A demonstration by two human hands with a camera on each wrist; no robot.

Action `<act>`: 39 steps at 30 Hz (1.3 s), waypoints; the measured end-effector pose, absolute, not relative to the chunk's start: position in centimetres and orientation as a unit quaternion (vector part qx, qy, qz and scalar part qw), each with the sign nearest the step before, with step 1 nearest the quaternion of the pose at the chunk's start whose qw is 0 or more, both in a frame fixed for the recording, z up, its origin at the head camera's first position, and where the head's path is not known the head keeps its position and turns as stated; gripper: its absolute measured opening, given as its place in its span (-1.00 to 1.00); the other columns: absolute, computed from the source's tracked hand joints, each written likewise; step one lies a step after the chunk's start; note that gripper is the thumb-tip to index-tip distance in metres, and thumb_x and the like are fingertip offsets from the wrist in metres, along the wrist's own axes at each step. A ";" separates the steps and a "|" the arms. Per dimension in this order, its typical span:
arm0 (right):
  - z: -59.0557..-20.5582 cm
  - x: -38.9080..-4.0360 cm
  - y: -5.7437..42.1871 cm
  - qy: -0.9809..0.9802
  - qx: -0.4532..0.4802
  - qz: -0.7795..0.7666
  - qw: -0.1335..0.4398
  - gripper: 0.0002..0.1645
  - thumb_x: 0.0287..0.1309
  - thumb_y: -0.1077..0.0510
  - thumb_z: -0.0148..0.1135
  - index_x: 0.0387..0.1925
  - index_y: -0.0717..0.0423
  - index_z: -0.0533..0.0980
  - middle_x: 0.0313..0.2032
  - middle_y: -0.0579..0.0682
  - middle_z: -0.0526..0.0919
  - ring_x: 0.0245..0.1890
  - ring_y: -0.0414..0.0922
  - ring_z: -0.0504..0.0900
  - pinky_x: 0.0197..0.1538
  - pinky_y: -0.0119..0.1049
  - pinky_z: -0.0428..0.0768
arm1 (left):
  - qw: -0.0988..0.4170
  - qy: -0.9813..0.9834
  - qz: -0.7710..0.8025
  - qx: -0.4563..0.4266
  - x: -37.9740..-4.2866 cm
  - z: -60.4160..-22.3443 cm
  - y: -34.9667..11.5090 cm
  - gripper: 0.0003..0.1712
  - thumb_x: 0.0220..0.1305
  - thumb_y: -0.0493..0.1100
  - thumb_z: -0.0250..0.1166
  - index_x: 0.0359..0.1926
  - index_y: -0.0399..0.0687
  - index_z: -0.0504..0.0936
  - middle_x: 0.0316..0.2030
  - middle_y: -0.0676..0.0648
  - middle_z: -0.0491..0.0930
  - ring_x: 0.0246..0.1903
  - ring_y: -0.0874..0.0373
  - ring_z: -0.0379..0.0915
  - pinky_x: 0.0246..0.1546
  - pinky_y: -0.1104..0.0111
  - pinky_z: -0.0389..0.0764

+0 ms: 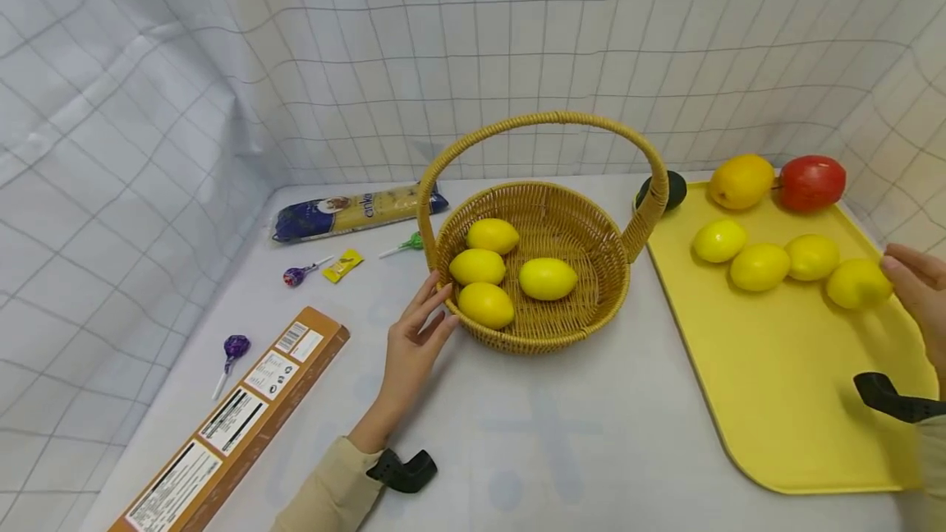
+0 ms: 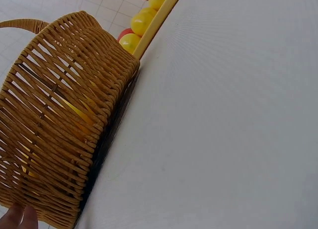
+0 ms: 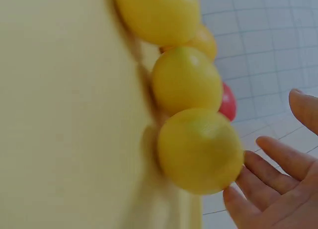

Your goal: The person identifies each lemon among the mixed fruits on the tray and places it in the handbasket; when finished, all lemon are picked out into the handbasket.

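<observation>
Left hand [image 1: 412, 341]: loose-fingered against tan wicker basket [image 1: 543, 343]
Right hand [image 1: 920, 294]: straight-fingered by yellow lemon [image 1: 857, 284]
White table [image 1: 621, 409]: gridded curtain [image 1: 517, 39], twelve o'clock

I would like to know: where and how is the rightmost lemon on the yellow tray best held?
Probably around the rounded middle of the rightmost lemon, coming from the right and slightly above. It lies on its side, and a neighbouring lemon sits close behind its left end, so the right looks freer.
</observation>
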State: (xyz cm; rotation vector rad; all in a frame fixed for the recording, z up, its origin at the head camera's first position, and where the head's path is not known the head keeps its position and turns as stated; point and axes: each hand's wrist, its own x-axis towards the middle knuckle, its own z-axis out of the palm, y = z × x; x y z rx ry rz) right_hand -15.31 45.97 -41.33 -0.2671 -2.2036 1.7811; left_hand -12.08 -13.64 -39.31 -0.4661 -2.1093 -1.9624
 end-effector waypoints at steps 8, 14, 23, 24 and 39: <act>-42.0 -15.2 44.0 -0.883 -0.155 0.439 0.056 -0.08 0.30 -0.04 0.05 0.46 0.14 -0.20 0.38 0.35 -0.22 0.18 0.25 -0.01 0.26 -0.17 0.10 | 0.110 -0.717 -0.669 -0.160 -12.2 -39.4 -13.6 -0.54 0.23 -0.51 0.15 0.17 -0.51 0.38 0.34 -0.26 0.11 0.30 -0.07 0.05 0.10 -0.11 0.27; -41.1 -14.2 42.9 -0.743 -0.125 0.650 0.098 -0.24 0.23 0.26 0.16 0.38 -0.16 0.10 0.18 0.10 0.23 -0.19 -0.32 0.37 -0.27 -0.63 0.44 | 0.106 -0.715 -0.672 -0.159 -12.1 -39.4 -13.6 -0.54 0.24 -0.50 0.15 0.17 -0.51 0.38 0.34 -0.25 0.12 0.31 -0.06 0.04 0.11 -0.11 0.26; -37.0 -13.9 40.6 -0.479 0.153 0.856 0.119 -0.33 0.24 0.56 -0.17 0.35 0.19 0.13 0.21 0.07 0.26 0.07 -0.08 0.45 -0.05 -0.32 0.55 | 0.107 -0.718 -0.670 -0.155 -12.0 -39.2 -13.7 -0.54 0.24 -0.49 0.16 0.17 -0.46 0.40 0.34 -0.22 0.13 0.31 -0.02 0.05 0.11 -0.12 0.27; -36.2 -13.8 39.6 -0.493 0.178 0.844 0.115 -0.32 0.24 0.55 -0.17 0.37 0.20 0.08 0.24 0.10 0.20 0.10 -0.06 0.42 -0.01 -0.32 0.52 | 0.107 -0.718 -0.670 -0.155 -12.0 -39.2 -13.7 -0.54 0.24 -0.49 0.16 0.17 -0.47 0.40 0.34 -0.23 0.13 0.31 -0.02 0.05 0.11 -0.12 0.26; -32.9 -17.7 19.5 -0.702 0.362 0.565 -0.239 -0.27 0.26 0.35 0.09 0.39 0.16 0.05 0.28 0.12 0.20 0.11 0.03 0.35 0.05 -0.17 0.48 | 0.106 -0.714 -0.675 -0.152 -12.0 -39.1 -13.7 -0.55 0.24 -0.49 0.16 0.17 -0.49 0.40 0.34 -0.23 0.13 0.31 -0.03 0.05 0.11 -0.08 0.28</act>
